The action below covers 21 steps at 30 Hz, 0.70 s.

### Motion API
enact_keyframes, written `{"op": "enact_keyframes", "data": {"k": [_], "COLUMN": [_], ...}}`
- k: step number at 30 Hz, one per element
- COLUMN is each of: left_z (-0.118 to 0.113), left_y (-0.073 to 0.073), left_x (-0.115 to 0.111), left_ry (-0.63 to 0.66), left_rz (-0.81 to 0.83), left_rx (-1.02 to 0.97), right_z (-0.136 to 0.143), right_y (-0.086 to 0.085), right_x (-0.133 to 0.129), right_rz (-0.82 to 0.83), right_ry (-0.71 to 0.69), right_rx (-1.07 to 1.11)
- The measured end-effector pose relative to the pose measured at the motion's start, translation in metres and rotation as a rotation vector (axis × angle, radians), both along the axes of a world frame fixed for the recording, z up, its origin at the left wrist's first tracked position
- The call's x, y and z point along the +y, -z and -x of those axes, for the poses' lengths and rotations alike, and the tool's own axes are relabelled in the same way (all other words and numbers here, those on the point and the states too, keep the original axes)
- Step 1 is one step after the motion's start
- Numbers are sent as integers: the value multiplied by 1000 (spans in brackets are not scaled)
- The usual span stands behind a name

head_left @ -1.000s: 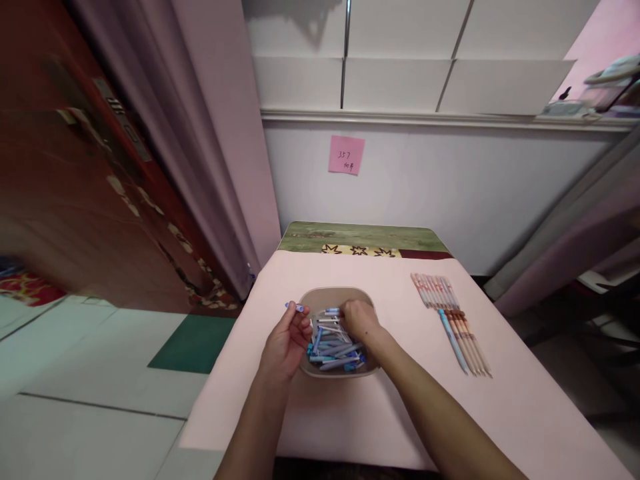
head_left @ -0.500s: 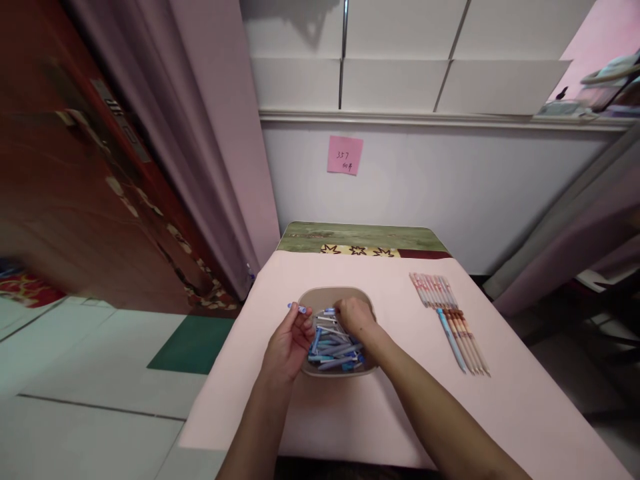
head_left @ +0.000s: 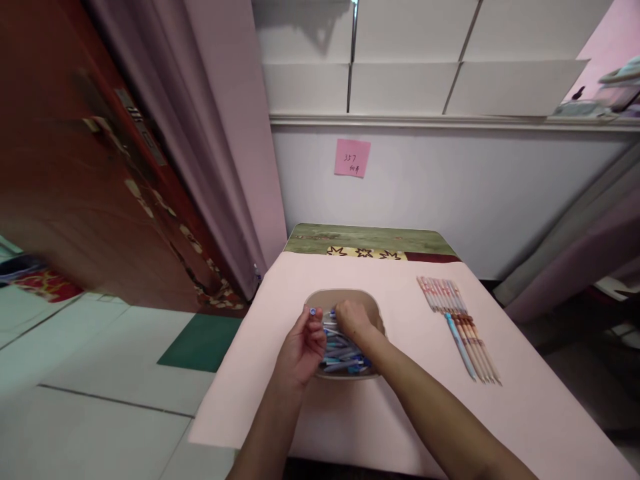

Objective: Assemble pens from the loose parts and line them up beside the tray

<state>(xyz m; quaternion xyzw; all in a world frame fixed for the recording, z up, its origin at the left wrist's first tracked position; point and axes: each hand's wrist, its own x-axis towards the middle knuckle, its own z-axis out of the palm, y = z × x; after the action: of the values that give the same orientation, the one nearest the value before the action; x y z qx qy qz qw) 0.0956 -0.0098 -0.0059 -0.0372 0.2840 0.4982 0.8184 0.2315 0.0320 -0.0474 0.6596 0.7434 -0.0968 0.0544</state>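
A beige plastic box [head_left: 345,293] holds a heap of blue and white pens [head_left: 343,353]. My left hand [head_left: 305,343] is over the box's left side, its thumb and fingers closed on a blue pen [head_left: 313,311]. Only a round blue end of that pen shows, pointing towards me; its length is hidden. Inside the box at the back right is my right hand [head_left: 356,320], fingers curled down among the pens. A blue tip [head_left: 332,313] shows by its fingertips, but I cannot tell what they grip.
Right of the box lie a row of pink and white pens [head_left: 441,295] and, nearer me, several brown-topped pens [head_left: 475,347] beside one light-blue pen [head_left: 460,347]. A pale pink cloth [head_left: 400,413] covers the table. A pink note [head_left: 352,159] is on the wall behind.
The pen in my left hand has turned from lying sideways to pointing its end at me. My right hand stays in the box. The whole view has shifted slightly.
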Motion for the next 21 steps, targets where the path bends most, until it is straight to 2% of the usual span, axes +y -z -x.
{"op": "enact_keyframes", "data": {"k": [7,16,18,21], "left_z": [3,20,19,16], "left_y": [-4,-1,0,0], "left_x": [-4,3,4,3], "left_ry": [45,-75,-79,-64], "left_rz": [14,-106,-121,-125], "left_rx": [-36,86,127,186], "right_z": [-10,-62,-65,-60], "right_y": [-3,-18,-19,-20], "right_x": [-10,-36,-41,-46], "right_rz": [-140,-284,-315,-299], "right_ry": [101,254,288,281], "right_rx": [161,472,522,476]}}
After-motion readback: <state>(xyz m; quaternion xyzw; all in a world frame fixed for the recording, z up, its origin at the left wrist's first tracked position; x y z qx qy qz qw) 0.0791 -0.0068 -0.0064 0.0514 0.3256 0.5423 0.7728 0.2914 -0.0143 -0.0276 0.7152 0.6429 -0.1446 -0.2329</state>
